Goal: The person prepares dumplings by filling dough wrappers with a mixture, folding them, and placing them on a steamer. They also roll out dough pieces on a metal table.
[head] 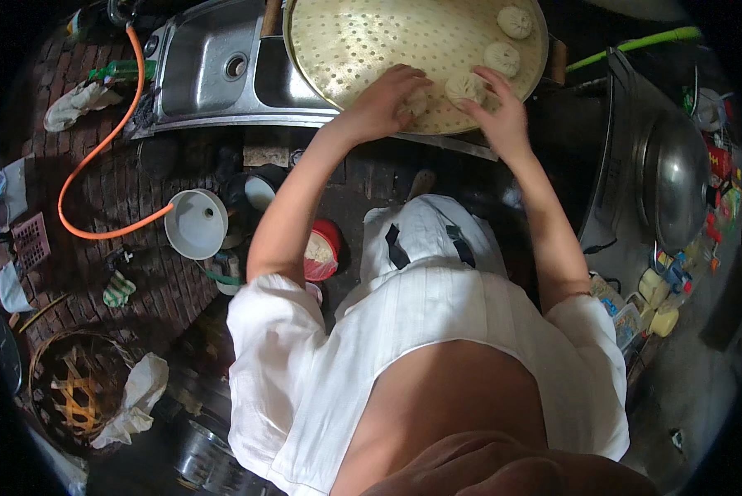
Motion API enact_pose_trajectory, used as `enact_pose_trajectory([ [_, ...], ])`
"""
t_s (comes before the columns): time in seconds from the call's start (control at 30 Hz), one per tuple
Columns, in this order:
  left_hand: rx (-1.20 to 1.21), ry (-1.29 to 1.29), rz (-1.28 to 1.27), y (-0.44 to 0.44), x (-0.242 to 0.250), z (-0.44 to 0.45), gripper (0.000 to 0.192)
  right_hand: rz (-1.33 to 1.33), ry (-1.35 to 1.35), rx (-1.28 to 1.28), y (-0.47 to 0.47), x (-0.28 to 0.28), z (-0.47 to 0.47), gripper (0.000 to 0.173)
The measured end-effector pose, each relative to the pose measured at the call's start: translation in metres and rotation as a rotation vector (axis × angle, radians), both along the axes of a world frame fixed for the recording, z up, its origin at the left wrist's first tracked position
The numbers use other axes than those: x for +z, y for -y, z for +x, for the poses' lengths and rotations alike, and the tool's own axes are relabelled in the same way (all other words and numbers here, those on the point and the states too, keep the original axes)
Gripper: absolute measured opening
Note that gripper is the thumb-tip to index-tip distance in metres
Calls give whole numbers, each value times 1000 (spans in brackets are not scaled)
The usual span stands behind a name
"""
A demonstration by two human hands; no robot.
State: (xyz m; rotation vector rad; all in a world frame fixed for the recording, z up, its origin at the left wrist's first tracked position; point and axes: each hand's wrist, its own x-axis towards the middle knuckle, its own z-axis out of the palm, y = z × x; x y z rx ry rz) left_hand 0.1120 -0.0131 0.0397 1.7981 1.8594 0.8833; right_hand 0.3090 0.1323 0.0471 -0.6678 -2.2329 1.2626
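A large round perforated metal steamer tray (358,43) lies before me, partly across the sink's edge. My left hand (386,99) curves around a pleated bun (415,104) near the tray's front edge; its fingers hide part of it. To the right, thumb and fingers of my right hand (501,108) span another pleated bun (463,88), the thumb against its side. Whether either bun is lifted off the metal, I cannot tell. Two more pleated buns, one nearer (502,59) and one farther (514,22), sit along the tray's right rim.
Left of the tray is a stainless steel sink (203,68). An orange hose (92,158) runs down to a white bucket (196,223). A red basin (322,251) stands low beside my left arm. At right is a wok with a domed metal lid (681,180).
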Motion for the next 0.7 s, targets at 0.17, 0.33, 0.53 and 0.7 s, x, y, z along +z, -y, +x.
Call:
enact_pose_trajectory([
  [0.17, -160, -275, -431, -26, -7, 2, 53, -60, 7, -232, 9, 7, 108, 37],
  [0.33, 240, -319, -346, -23, -20, 17, 46, -164, 71, -428, 45, 24, 198, 31],
  [0.53, 203, -598, -266, -20, -85, -4, 87, -26, 75, -748, 100, 56, 325, 33],
  [0.7, 326, -472, 212, -30, 20, 118, 63, 311, 68, -1404, 178, 68, 493, 23],
])
